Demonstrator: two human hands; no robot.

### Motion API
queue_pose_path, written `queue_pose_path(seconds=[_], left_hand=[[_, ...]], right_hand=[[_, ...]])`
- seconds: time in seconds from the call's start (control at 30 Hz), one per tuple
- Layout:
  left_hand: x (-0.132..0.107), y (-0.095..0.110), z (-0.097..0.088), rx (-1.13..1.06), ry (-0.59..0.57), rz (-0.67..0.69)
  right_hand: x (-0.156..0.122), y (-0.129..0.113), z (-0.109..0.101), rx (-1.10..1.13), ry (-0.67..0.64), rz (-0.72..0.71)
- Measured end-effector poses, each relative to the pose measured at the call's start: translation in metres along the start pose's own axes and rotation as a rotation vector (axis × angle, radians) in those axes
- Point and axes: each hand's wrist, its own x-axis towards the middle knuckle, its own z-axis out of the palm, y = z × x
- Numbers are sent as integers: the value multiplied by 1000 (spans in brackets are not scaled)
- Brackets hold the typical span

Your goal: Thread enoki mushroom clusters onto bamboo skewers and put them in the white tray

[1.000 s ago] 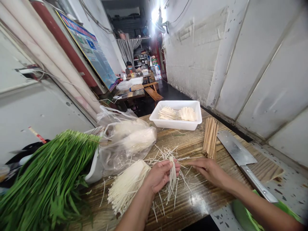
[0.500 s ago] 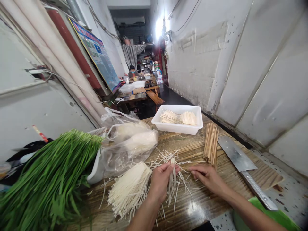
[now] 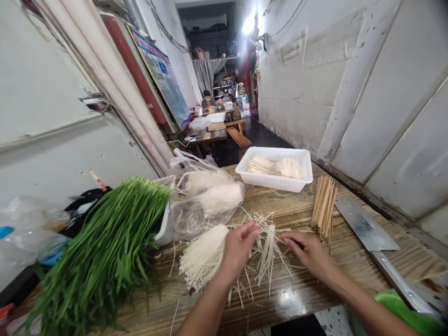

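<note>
A small bunch of enoki mushrooms (image 3: 269, 249) hangs on the end of a thin skewer, its loose stems fanning downward. My right hand (image 3: 308, 252) pinches that skewer from the right. Just left of the bunch and apart from it is my left hand (image 3: 240, 245), fingers slightly bent and nothing visible in them. It partly covers a large pile of enoki (image 3: 203, 256). Loose strands (image 3: 257, 217) lie scattered on the wooden board (image 3: 259, 198) behind the hands. Bamboo skewers (image 3: 322, 205) are bundled beyond my right hand, beside a cleaver (image 3: 367, 224).
A white tray (image 3: 275, 181) at the back holds skewered enoki. Clear plastic bags (image 3: 210, 196) with more enoki and green chives (image 3: 115, 247) in a white container are at left. A green tub (image 3: 402, 308) sits lower right. Another person (image 3: 208, 101) sits far back.
My left hand has let go of the small enoki bunch and moved slightly left. The bunch stays on the skewer at my right hand. The whole view has shifted toward the left.
</note>
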Motion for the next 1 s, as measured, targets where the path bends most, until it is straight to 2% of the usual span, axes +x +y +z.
queue_pose_path(seconds=[0.1,0.17,0.23,0.27,0.33,0.43,0.53,0.63,0.77,1.0], left_hand=[[10,12,-59,478,119,199],[19,16,-97,759,21,237],[26,18,-124,846,-123,200],[29,17,-131,860,-183,172],[33,16,-135,864,-289,131],[37,10,-127,847,-388,101],[45,2,-120,805,-345,50],[54,-4,-122,798,-309,22],[58,-5,-128,804,-320,36],[63,-5,-125,840,-319,79]], right_hand=[[-3,5,2,7,32,9],[-5,9,4,20,42,16],[-6,13,6,29,50,18],[-7,14,7,32,54,17],[-7,16,9,34,58,13],[-7,18,10,29,62,7],[-6,19,10,20,64,2],[-5,19,11,12,68,-2],[-4,22,12,8,73,2],[-5,26,13,-34,63,-13]])
